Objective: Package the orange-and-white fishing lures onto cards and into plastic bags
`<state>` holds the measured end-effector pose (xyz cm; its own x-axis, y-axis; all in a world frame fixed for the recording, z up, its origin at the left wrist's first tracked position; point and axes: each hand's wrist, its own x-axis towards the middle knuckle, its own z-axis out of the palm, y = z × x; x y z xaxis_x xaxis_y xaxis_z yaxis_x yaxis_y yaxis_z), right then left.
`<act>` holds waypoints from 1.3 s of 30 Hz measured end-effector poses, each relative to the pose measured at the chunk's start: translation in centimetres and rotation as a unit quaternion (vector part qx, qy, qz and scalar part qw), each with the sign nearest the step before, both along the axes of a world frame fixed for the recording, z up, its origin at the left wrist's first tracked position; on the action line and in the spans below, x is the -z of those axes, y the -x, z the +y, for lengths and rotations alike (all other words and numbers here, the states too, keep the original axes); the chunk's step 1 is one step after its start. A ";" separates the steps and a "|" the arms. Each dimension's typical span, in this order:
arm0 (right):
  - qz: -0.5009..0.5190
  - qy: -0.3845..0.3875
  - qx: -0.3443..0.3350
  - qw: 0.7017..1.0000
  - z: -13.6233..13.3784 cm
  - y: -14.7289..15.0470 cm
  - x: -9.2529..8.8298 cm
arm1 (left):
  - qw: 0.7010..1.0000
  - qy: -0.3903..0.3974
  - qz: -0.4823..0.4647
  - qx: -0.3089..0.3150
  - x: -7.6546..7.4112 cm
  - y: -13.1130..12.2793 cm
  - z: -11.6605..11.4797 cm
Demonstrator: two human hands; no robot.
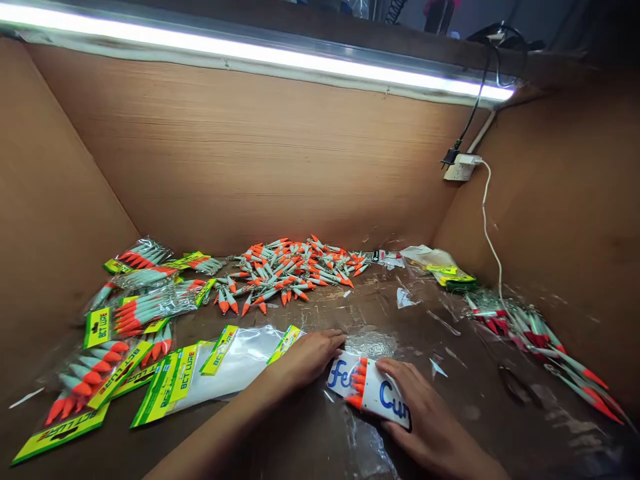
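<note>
My right hand [417,400] is closed around the right end of a white card [375,393] with blue handwriting. Several fishing lures with orange tips [359,383] lie across the middle of the card; their other ends are hidden. At the card's upper left corner is my left hand [315,353], fingers stretched out low over the table; whether its thumb presses the card cannot be made out. Left of that hand lie clear plastic bags [235,363] with yellow and green BCT LURE headers, partly under the left forearm.
A heap of loose orange-and-white lures [290,267] lies along the back wall. Packed lure bags [85,373] are piled at left. More lures [540,330] and dark-handled pliers [517,387] lie at right, near a hanging white cable [485,207]. Plastic scraps dot the table.
</note>
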<state>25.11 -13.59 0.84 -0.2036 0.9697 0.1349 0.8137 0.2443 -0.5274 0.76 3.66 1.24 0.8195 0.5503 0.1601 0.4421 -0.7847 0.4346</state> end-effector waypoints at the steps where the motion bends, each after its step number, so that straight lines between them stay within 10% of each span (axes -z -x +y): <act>1: 0.005 0.002 -0.005 1.000 0.2 0.3 0.1 | 1.000 0.008 -0.003 0.002 0.3 0.4 -0.2; 12: 0.051 0.054 0.023 0.997 1.5 2.6 0.3 | 0.993 -0.006 0.032 -0.113 -0.3 3.0 -7.0; 39: -0.022 0.062 -0.052 0.996 2.9 4.1 -1.0 | 0.989 -0.010 -0.144 -0.031 1.1 2.3 -8.6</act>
